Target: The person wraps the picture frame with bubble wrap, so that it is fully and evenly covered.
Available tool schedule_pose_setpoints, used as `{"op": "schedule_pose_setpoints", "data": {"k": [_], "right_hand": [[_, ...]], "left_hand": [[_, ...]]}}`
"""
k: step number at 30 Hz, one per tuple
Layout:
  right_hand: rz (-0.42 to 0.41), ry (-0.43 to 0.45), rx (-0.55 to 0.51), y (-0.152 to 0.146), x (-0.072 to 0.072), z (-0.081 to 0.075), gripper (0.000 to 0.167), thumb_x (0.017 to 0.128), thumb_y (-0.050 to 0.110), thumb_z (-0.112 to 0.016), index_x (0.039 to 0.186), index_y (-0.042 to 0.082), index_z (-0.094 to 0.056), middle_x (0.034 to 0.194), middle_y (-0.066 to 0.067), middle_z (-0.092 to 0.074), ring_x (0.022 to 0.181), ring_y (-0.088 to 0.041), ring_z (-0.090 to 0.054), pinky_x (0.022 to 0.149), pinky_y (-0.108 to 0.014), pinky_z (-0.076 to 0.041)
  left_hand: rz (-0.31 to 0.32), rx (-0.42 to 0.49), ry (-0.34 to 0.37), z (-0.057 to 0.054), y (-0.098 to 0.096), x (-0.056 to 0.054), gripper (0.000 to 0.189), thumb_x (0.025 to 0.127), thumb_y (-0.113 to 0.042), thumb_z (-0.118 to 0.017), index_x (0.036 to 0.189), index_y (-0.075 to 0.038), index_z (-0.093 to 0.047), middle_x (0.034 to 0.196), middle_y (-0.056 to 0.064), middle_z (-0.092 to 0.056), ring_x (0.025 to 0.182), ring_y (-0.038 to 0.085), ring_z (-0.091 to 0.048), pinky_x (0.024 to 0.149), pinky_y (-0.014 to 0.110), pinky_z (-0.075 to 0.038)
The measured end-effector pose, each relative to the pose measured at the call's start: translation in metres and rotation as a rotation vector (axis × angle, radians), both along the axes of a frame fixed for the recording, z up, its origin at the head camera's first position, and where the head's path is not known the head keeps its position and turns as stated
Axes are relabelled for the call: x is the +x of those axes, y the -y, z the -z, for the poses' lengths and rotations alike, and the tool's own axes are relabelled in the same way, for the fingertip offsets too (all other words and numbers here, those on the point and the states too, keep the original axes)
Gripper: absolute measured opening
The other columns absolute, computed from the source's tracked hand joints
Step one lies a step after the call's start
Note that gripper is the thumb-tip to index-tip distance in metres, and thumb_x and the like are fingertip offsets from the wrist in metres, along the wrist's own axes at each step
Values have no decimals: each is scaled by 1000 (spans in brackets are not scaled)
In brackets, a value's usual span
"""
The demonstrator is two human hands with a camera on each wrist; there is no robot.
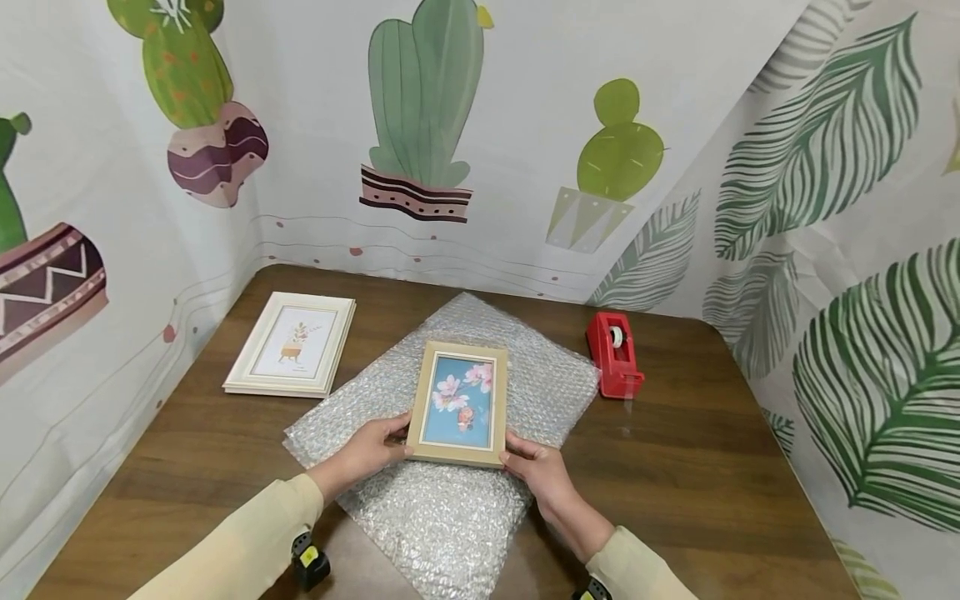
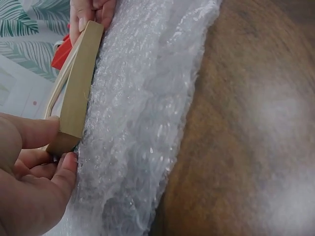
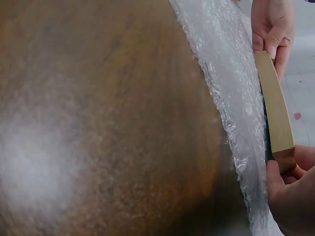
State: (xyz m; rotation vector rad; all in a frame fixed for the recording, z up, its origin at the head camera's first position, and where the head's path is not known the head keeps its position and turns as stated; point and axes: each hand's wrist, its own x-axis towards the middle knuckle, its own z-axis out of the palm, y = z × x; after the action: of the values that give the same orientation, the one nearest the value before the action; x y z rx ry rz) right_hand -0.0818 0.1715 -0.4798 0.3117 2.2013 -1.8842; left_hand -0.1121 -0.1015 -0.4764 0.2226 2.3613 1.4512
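A gold-rimmed picture frame [image 1: 459, 403] with pink blossoms on blue lies face up over a sheet of bubble wrap [image 1: 450, 517]. My left hand [image 1: 367, 450] grips its lower left corner, thumb on the front edge. At the lower right corner my right hand [image 1: 542, 477] pinches it the same way. In the left wrist view the left hand [image 2: 34, 177] has its thumb on top and fingers beneath the frame's gold side [image 2: 78, 88]. The right wrist view shows the right hand [image 3: 295, 196] holding the near end of the frame [image 3: 275, 108], close over the wrap.
White picture frames [image 1: 292, 346], stacked, lie at the left on the brown wooden table [image 1: 675, 483]. A red tape dispenser [image 1: 615, 357] stands to the right, beside the wrap's right corner. A cactus-print cloth [image 1: 517, 150] hangs behind the table.
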Motion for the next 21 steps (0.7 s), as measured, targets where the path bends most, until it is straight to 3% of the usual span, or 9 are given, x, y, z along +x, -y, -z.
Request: {"op": "schedule_pose_setpoints", "data": {"k": [5,9,17,21], "right_hand": [[-26,-29,78,-1,-1,1,45,93,2,-69,135,-11,-58,145,-27,-53,143,-44,-46,97,-20,-53],[-23,-41,90,-2,-1,3,45,92,1,-70,134,-12,-58,144,-28,-54,141,-44,-49,92,-16,-53],[-53,-131,163,-3,2,9,41,93,0,-70,132,-10,-62,140,-28,-58,136,-44,-55,90,-17,-55],[-52,-120,152,-2,2,8,42,92,-3,-70,132,-11,-61,138,-30,-60,127,-41,-62,81,-13,-54]], "left_hand": [[-3,14,-10,0,2,1,65,90,1,-71,148,13,-43,143,34,-55,123,43,-65,101,47,-57],[-23,39,-10,3,2,2,64,89,2,-72,146,11,-45,146,33,-52,122,42,-66,98,43,-59],[-68,89,9,10,2,5,60,90,0,-72,144,11,-49,137,32,-61,120,41,-67,93,38,-61],[-76,81,8,10,3,5,59,89,0,-73,143,11,-50,135,32,-63,120,42,-67,94,40,-60]]}}
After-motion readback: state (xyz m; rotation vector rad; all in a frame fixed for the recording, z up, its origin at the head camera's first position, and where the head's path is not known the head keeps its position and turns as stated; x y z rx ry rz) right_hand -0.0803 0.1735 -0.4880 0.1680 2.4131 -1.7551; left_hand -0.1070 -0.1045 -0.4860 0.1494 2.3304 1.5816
